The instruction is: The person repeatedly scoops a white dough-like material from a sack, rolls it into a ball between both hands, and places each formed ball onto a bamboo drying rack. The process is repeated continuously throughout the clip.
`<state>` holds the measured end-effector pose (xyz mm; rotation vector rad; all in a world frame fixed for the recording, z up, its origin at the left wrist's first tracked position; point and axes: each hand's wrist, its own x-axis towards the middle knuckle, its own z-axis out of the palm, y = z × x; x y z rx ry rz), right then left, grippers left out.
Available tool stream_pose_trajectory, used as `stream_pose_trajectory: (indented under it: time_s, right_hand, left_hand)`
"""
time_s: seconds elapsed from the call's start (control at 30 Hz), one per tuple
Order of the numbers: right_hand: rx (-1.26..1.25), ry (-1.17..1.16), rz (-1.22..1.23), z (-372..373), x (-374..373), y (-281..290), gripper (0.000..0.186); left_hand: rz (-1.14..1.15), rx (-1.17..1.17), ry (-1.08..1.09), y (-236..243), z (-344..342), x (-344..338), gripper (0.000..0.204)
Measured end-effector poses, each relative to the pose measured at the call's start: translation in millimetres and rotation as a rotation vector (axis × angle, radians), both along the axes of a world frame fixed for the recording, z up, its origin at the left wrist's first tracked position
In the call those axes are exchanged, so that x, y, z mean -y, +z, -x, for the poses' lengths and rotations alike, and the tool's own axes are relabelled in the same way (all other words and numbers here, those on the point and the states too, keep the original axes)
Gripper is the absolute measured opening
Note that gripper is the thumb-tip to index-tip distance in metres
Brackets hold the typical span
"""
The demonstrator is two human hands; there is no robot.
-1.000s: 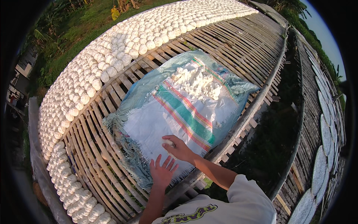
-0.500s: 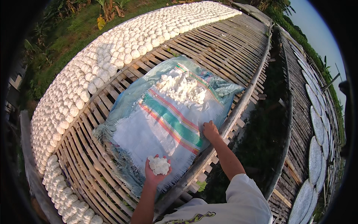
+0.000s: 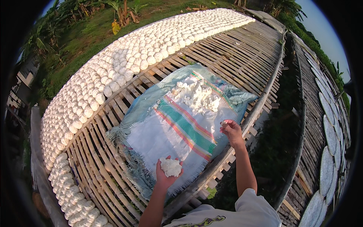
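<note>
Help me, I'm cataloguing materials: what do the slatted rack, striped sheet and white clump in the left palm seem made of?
Slatted rack: probably bamboo, dull, weathered; narrow tan strips.
Striped sheet: likely woven plastic, faint sheen; frayed, stringy edges.
White clump: matte, perhaps doughy, with ragged lumps; substance uncertain.

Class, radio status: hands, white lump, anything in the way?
Left hand cupping white lump. Right hand pinching small pale object. White pile beyond on striped sack; no obstruction seen.

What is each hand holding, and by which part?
Left hand: a flattened, irregular white lump, supported underneath by the palm. Right hand: apparently a small pale piece between the fingers; held part too small to tell.
</note>
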<state>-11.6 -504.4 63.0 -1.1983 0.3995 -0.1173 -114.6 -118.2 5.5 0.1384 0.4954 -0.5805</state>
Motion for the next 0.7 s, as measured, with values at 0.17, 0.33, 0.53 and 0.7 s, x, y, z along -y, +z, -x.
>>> stream_pose_trajectory:
  time_s: [0.17,0.33,0.53,0.7]
  right_hand:
    - [0.215,0.350,0.564,54,-151,-1,0.019]
    - [0.463,0.620,1.266,109,-238,-14,0.062]
    - [0.275,0.904,0.729,16,-182,-61,0.045]
    - [0.179,0.112,1.179,-144,-54,-112,0.037]
  left_hand:
    - [-0.074,0.017,0.032,-7,-21,22,0.056]
    - [-0.245,0.093,0.095,-26,-35,33,0.059]
    - [-0.303,0.135,-0.051,-38,-41,11,0.045]
    - [-0.201,-0.029,0.028,-32,-46,-1,0.042]
